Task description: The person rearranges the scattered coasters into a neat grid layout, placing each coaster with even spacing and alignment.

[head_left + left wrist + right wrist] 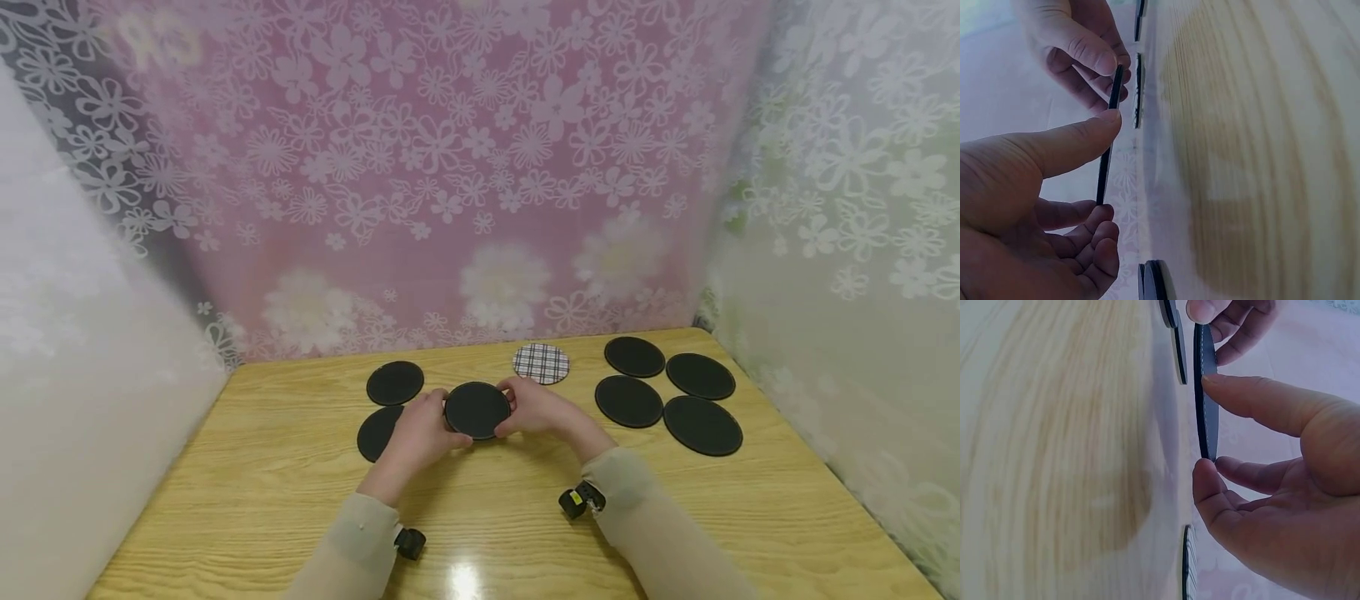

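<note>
Both hands hold one round black coaster [477, 410] above the middle of the table, gripping it by opposite edges. My left hand [426, 429] has its thumb and fingers on the left rim. On the right rim, my right hand [534, 407] pinches with thumb and fingers. Stitching runs along the coaster's edge [1206, 394] in the right wrist view, and the left wrist view shows the same coaster [1109, 144] edge-on, clear of the tabletop. Behind the right hand lies a plaid coaster [542, 363], flat on the wood.
Two black coasters lie at the left, a far one [395, 383] and a near one [377, 432] partly covered by the left hand. Several more black coasters [702, 425] lie grouped at the right. Floral curtains [480, 167] surround the wooden table [300, 467] at back and sides.
</note>
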Motion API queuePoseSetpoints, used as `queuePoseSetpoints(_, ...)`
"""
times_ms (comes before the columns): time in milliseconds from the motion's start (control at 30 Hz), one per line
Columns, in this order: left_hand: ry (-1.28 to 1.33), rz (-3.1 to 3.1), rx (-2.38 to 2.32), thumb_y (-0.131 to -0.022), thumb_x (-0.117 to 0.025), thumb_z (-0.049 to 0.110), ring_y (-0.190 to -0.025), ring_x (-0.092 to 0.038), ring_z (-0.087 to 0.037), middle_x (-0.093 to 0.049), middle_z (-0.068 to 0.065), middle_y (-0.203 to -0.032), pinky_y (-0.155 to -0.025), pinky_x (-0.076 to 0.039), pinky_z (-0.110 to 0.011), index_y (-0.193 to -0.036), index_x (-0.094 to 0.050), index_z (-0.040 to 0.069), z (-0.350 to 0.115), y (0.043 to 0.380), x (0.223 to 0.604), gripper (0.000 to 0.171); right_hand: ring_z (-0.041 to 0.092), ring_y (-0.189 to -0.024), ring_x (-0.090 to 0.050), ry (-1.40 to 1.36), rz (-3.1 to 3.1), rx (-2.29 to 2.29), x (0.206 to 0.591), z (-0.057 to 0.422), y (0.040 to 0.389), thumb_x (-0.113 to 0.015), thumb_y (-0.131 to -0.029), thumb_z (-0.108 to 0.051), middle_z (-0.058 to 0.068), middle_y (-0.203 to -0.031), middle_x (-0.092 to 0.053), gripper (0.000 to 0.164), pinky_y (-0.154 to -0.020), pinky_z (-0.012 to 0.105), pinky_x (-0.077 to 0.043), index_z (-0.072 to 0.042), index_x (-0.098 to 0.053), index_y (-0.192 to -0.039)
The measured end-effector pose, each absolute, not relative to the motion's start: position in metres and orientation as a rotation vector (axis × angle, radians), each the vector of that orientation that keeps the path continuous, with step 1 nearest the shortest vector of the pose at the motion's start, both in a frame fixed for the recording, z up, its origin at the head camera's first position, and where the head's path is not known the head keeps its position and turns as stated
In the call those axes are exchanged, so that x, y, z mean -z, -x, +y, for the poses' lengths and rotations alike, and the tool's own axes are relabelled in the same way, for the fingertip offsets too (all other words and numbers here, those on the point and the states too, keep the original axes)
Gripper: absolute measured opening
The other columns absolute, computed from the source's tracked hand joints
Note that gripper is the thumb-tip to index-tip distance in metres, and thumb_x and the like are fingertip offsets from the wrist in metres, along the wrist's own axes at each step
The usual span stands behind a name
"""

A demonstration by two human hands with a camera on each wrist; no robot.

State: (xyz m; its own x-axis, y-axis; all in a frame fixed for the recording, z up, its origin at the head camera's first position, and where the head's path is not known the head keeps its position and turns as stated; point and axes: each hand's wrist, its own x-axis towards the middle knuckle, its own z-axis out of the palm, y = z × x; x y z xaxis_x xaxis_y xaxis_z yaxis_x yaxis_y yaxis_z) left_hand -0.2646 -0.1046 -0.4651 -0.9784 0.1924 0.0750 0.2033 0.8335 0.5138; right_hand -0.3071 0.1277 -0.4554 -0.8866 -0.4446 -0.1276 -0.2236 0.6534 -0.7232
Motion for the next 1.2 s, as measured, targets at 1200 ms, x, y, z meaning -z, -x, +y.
queuePoseSetpoints(1200, 0.375, -3.070, 0.697, -0.080, -0.103, 0.032, -0.108, -0.066, -0.036, -0.067, -0.014, -0.111, -0.099, -0.056, -0.058, -0.126, -0.072, -0.003, -0.141, 0.271, 0.475, 0.065, 0.028, -0.116, -0.059, 0.542, 2.615, 0.948, 0.468, 0.094, 0.308, -0.093, -0.088, -0.014, 0.014, -0.128, -0.060, 0.068, -0.104, 0.048, -0.053, 0.003, -0.061, -0.146)
